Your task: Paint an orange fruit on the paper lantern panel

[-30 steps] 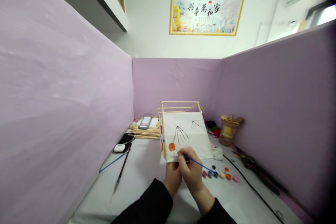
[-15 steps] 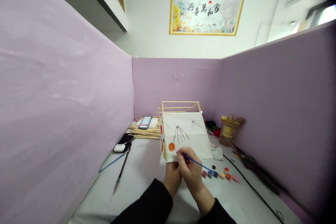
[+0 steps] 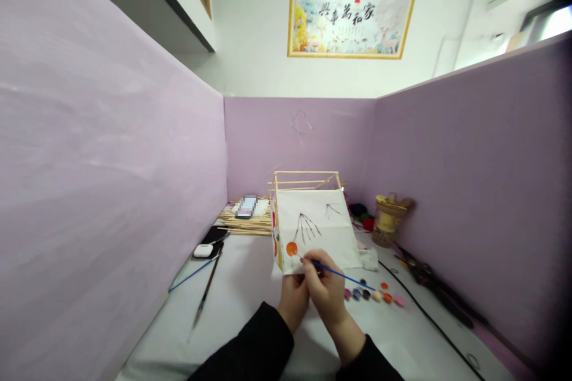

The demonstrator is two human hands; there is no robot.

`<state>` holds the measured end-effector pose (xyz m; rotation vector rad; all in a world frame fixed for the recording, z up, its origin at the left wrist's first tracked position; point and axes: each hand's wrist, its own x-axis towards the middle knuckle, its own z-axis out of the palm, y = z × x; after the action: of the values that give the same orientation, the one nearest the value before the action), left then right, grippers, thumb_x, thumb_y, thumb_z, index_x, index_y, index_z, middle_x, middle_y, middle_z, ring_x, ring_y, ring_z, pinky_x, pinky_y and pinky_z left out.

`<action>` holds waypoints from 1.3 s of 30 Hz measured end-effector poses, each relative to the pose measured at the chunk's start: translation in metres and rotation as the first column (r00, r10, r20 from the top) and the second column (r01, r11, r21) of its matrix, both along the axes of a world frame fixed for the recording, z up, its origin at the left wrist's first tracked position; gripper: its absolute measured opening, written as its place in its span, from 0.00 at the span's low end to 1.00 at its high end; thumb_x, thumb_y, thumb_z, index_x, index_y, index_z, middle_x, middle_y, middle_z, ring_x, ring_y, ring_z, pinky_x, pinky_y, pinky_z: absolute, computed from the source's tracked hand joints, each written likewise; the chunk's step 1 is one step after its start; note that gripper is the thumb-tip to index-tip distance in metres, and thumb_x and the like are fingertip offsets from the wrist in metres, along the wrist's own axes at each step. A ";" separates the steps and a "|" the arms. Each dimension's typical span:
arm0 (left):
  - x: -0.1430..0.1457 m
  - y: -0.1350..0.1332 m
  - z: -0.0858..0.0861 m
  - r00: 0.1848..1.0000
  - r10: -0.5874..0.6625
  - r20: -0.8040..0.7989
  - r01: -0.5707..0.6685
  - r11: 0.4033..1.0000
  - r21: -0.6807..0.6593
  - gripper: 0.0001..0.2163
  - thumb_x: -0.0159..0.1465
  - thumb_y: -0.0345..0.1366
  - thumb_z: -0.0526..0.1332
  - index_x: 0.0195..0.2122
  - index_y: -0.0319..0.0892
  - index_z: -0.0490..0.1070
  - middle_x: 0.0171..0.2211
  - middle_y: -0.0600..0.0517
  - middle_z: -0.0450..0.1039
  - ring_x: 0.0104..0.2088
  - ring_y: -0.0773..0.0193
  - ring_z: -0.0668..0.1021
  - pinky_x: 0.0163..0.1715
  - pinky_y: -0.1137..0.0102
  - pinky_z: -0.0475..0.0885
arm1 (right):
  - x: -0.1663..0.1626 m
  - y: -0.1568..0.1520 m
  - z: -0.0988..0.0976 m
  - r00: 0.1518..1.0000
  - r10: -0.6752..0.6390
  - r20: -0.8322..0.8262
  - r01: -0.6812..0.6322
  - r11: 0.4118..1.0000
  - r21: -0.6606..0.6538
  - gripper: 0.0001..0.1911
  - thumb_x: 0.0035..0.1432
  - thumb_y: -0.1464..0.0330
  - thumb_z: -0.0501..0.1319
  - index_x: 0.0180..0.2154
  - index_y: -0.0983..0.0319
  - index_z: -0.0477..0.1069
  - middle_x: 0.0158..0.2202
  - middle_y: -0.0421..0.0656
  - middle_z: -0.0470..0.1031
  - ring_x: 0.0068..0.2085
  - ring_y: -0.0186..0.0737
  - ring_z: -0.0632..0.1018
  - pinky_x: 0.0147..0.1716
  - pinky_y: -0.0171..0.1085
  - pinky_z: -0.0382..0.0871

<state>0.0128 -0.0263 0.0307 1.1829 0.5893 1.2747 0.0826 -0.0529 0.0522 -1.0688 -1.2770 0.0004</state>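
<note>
A box lantern (image 3: pixel 317 226) of thin wooden sticks and white paper lies on the white table (image 3: pixel 250 292). Black branch lines and an orange dot (image 3: pixel 292 248) are painted on its upper face. My right hand (image 3: pixel 328 289) pinches a thin blue paintbrush (image 3: pixel 339 274) whose tip rests on the paper just right of the orange dot. My left hand (image 3: pixel 292 300) is curled under the lantern's near edge, steadying it, and is partly hidden behind my right hand.
A row of small paint pots (image 3: pixel 373 294) lies right of my hands. Two brushes (image 3: pixel 203 286), an earbud case (image 3: pixel 202 250), a phone on a pile of sticks (image 3: pixel 246 218), a yellow jar (image 3: pixel 388 220), pliers (image 3: pixel 424 277) and a black cable (image 3: pixel 429 321) lie around. Purple partition walls enclose the table.
The brush tip wandered a little beside the orange dot and is back near it. The hands and lantern have hardly moved; the view shifted slightly.
</note>
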 end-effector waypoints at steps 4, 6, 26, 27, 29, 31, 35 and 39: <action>-0.001 0.000 0.000 1.000 -0.015 -0.011 0.015 1.000 -0.008 0.10 0.49 0.41 0.68 0.25 0.38 0.76 0.29 0.44 0.80 0.40 0.49 0.80 0.45 0.59 0.73 | 0.001 0.000 0.001 1.000 0.019 0.010 -0.019 1.000 -0.005 0.05 0.55 0.71 0.56 0.30 0.61 0.70 0.27 0.40 0.72 0.30 0.36 0.73 0.30 0.34 0.68; -0.001 0.000 0.000 1.000 -0.010 -0.019 0.010 1.000 -0.001 0.10 0.49 0.40 0.68 0.25 0.38 0.76 0.31 0.43 0.81 0.41 0.48 0.80 0.44 0.59 0.73 | 0.001 0.000 0.001 0.998 0.024 0.051 -0.024 1.000 -0.002 0.05 0.54 0.71 0.56 0.30 0.60 0.70 0.27 0.40 0.71 0.30 0.36 0.73 0.30 0.34 0.68; -0.001 -0.003 0.004 1.000 -0.016 0.000 0.016 1.000 -0.005 0.09 0.49 0.38 0.68 0.27 0.38 0.77 0.32 0.44 0.81 0.43 0.48 0.79 0.48 0.56 0.71 | 0.000 0.002 -0.001 1.000 -0.020 0.018 0.021 0.999 -0.040 0.04 0.54 0.70 0.56 0.29 0.60 0.69 0.26 0.40 0.73 0.29 0.37 0.74 0.30 0.34 0.69; -0.001 -0.003 0.004 1.000 -0.015 -0.001 0.015 1.000 -0.004 0.09 0.49 0.38 0.68 0.26 0.38 0.77 0.31 0.43 0.81 0.43 0.48 0.79 0.48 0.56 0.71 | 0.001 0.002 0.000 1.000 -0.021 0.023 0.022 0.999 -0.038 0.04 0.54 0.70 0.56 0.29 0.60 0.69 0.26 0.40 0.72 0.29 0.37 0.74 0.30 0.34 0.69; -0.001 -0.003 0.005 1.000 -0.007 0.002 0.007 1.000 -0.003 0.08 0.49 0.38 0.68 0.25 0.38 0.76 0.31 0.43 0.80 0.44 0.47 0.78 0.49 0.56 0.71 | 0.000 0.001 0.001 0.999 -0.028 0.029 0.029 0.999 -0.040 0.05 0.54 0.71 0.56 0.28 0.60 0.69 0.26 0.40 0.72 0.29 0.37 0.74 0.30 0.34 0.68; -0.001 -0.003 0.004 1.000 -0.010 0.013 0.010 1.000 0.006 0.08 0.49 0.38 0.68 0.25 0.38 0.76 0.33 0.42 0.80 0.45 0.47 0.78 0.50 0.56 0.71 | 0.000 0.000 0.001 0.999 -0.040 0.028 0.041 0.998 -0.047 0.05 0.54 0.71 0.56 0.28 0.60 0.69 0.26 0.39 0.72 0.29 0.37 0.74 0.31 0.34 0.68; 0.001 0.000 -0.001 0.999 -0.026 0.043 0.025 0.999 0.036 0.11 0.51 0.37 0.67 0.33 0.38 0.77 0.39 0.43 0.80 0.48 0.48 0.77 0.51 0.57 0.70 | 0.000 0.000 0.001 0.999 -0.053 0.013 0.054 0.997 -0.047 0.05 0.53 0.71 0.56 0.28 0.60 0.69 0.26 0.39 0.72 0.29 0.36 0.73 0.30 0.34 0.67; 0.003 0.003 -0.007 0.998 -0.033 0.048 0.031 0.999 0.042 0.11 0.52 0.37 0.67 0.35 0.38 0.76 0.39 0.43 0.80 0.48 0.49 0.77 0.52 0.57 0.69 | 0.002 0.000 -0.001 0.998 -0.045 -0.034 0.044 0.998 -0.041 0.05 0.54 0.71 0.55 0.28 0.61 0.68 0.25 0.39 0.71 0.28 0.36 0.73 0.29 0.34 0.67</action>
<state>0.0157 -0.0237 0.0237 1.1876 0.5088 1.2902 0.0842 -0.0527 0.0508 -1.1267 -1.2261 0.0111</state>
